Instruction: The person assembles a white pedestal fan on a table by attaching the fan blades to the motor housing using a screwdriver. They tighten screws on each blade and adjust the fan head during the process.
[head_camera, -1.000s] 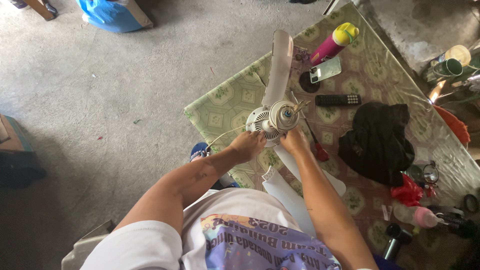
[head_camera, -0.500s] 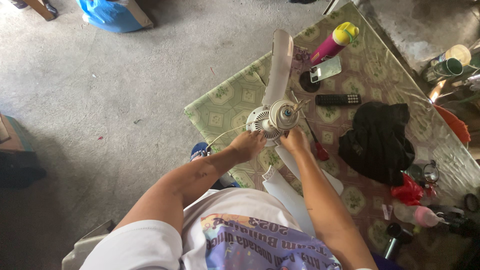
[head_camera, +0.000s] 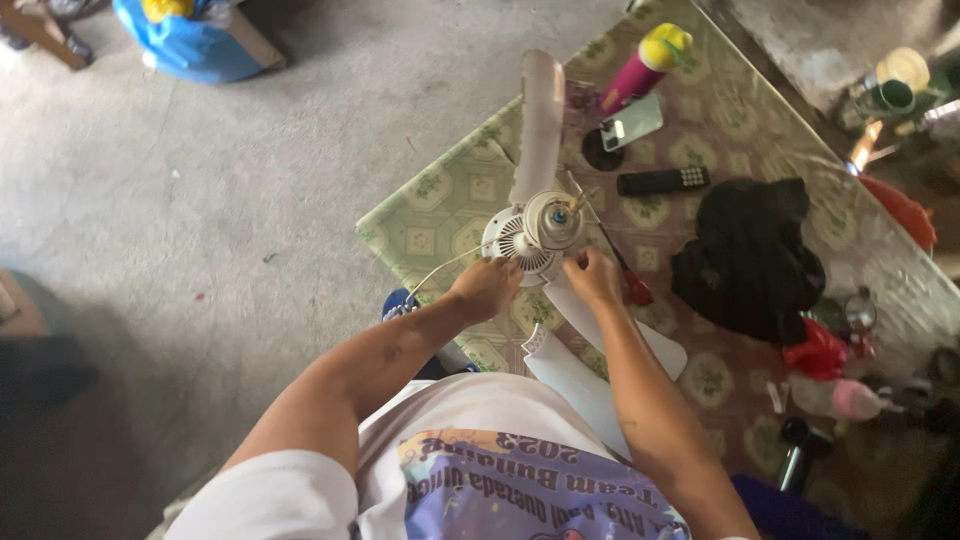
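A white ceiling fan lies on the table, its motor hub (head_camera: 535, 232) standing up near the table's near corner. One long blade (head_camera: 538, 125) points away and two others (head_camera: 610, 335) reach back towards me. My left hand (head_camera: 487, 287) grips the lower left side of the hub, where a thin white cord (head_camera: 440, 271) comes out. Just to the right, my right hand (head_camera: 592, 278) holds the hub's lower right side, fingers closed on it.
The table (head_camera: 450, 190) has a green and pink patterned cover. On it lie a red-handled screwdriver (head_camera: 628, 278), a black remote (head_camera: 662, 181), a phone (head_camera: 632, 122), a pink spray can (head_camera: 643, 64), a black cloth (head_camera: 748, 258) and bottles (head_camera: 838, 398). Grey concrete floor lies left, with a blue bag (head_camera: 190, 40).
The view has shifted a little, so everything sits slightly lower left. My right hand has slid a bit lower on the hub. The fan stays in place.
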